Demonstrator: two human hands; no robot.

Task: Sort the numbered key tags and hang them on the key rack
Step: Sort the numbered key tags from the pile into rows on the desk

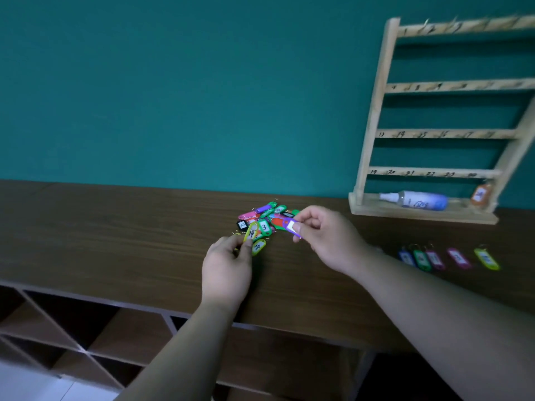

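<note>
A pile of coloured numbered key tags [265, 219] lies on the brown table [115, 227], near its middle. My left hand [227, 270] pinches a yellow-green tag [251, 233] at the pile's near left edge. My right hand [327, 237] holds a purple tag [291, 227] by its white label, just right of the pile. A wooden key rack [373, 117] with numbered rails stands against the wall at the right. One orange tag [481, 194] hangs at its lowest rail. Several tags [434, 258] lie in a row on the table at the right.
A white and blue spray bottle [417, 200] lies on the rack's base. The teal wall [173, 82] stands behind the table. Open cubby shelves [86, 337] sit below the table's front edge.
</note>
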